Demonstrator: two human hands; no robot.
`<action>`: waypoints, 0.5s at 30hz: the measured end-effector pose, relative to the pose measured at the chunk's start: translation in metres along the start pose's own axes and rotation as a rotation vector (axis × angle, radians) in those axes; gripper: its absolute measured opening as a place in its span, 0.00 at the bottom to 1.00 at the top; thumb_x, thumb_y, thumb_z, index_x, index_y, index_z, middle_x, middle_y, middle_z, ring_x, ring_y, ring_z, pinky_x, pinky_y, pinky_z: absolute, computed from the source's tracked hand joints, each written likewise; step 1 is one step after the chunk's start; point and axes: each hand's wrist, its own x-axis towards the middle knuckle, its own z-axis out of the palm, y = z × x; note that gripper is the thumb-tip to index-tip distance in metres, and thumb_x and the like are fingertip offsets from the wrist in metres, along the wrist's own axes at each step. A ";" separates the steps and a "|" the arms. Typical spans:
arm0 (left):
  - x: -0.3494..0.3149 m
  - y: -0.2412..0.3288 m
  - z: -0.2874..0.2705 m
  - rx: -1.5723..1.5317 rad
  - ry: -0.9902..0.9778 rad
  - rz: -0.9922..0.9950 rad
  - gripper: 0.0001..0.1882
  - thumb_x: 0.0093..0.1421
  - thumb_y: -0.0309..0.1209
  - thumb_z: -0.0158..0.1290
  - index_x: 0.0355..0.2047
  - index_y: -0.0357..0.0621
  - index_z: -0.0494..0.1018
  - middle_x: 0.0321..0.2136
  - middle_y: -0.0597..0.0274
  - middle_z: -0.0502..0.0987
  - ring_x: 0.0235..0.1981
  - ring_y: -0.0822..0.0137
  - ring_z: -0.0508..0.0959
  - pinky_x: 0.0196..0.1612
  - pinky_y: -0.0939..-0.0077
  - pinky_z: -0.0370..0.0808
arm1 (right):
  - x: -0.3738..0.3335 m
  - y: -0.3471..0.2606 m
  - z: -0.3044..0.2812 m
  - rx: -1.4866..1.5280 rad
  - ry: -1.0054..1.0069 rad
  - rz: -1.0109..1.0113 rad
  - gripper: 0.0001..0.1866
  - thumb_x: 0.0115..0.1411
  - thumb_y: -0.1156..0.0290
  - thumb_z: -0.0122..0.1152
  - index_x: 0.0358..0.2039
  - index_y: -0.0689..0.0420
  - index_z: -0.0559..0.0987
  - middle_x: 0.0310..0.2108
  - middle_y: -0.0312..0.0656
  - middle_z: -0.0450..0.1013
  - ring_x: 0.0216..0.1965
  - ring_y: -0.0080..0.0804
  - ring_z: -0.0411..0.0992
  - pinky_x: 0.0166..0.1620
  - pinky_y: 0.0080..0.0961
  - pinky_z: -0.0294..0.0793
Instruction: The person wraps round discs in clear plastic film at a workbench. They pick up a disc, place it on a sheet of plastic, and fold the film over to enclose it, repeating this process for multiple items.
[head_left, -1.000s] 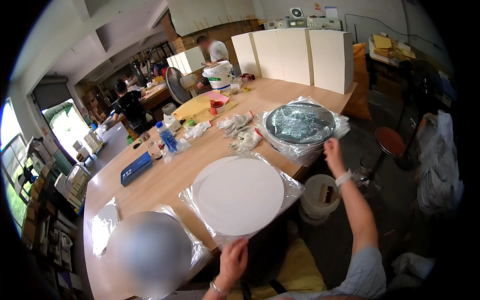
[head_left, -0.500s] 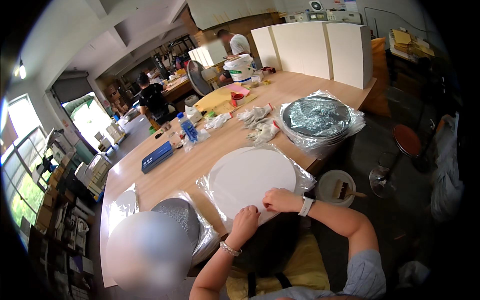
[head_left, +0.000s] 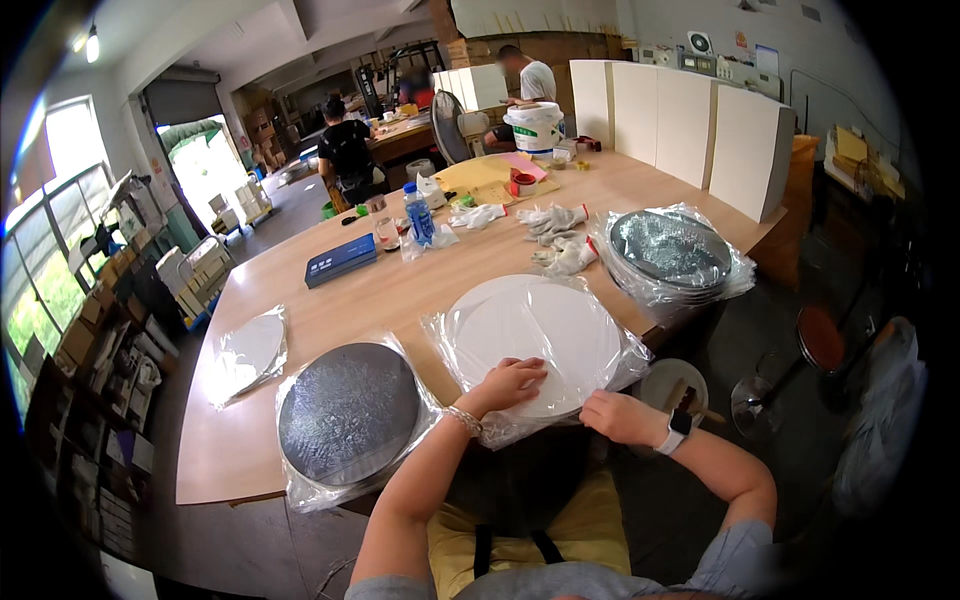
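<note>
In front of me a round white board (head_left: 530,335) lies at the table's near edge inside a clear plastic bag (head_left: 505,432). My left hand (head_left: 512,384) rests on the board's near left part, with its fingers stretched over the plastic. At the near right rim my right hand (head_left: 622,416) is closed, its fingertips pinching the edge of the bag. A dark grey textured disc (head_left: 350,410) in clear plastic lies left of my left arm. Beyond my right hand, a stack of wrapped dark discs (head_left: 670,250) sits at the table's right edge.
Work gloves (head_left: 553,222), a water bottle (head_left: 418,215), a blue box (head_left: 341,260) and a red tape roll (head_left: 522,184) lie farther back. A smaller wrapped white disc (head_left: 250,345) is at left. A bucket with a brush (head_left: 688,398) stands below the right edge. Two people work beyond.
My left hand has moved from the board's near rim onto its top. My right hand has shifted right along the rim. Plastic now covers the board's near part. The view has turned left.
</note>
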 end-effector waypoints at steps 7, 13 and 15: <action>-0.006 0.027 0.000 0.172 -0.093 -0.089 0.57 0.36 0.55 0.66 0.64 0.46 0.54 0.67 0.60 0.48 0.65 0.50 0.49 0.64 0.51 0.51 | 0.021 0.024 -0.020 0.267 0.215 0.125 0.18 0.50 0.65 0.65 0.40 0.60 0.73 0.39 0.44 0.71 0.41 0.44 0.68 0.48 0.37 0.67; -0.016 0.032 0.008 0.223 -0.031 -0.100 0.63 0.33 0.57 0.67 0.65 0.44 0.49 0.67 0.57 0.46 0.65 0.49 0.49 0.64 0.51 0.50 | -0.023 -0.026 -0.029 0.107 -0.074 0.141 0.22 0.48 0.65 0.65 0.45 0.57 0.76 0.44 0.41 0.70 0.47 0.38 0.68 0.50 0.28 0.69; -0.016 0.032 0.004 0.240 -0.021 -0.118 0.64 0.32 0.56 0.67 0.65 0.43 0.49 0.67 0.56 0.46 0.65 0.48 0.49 0.64 0.53 0.51 | -0.011 -0.008 -0.043 -0.036 0.103 0.186 0.27 0.47 0.64 0.67 0.49 0.58 0.73 0.50 0.42 0.68 0.53 0.40 0.65 0.56 0.34 0.64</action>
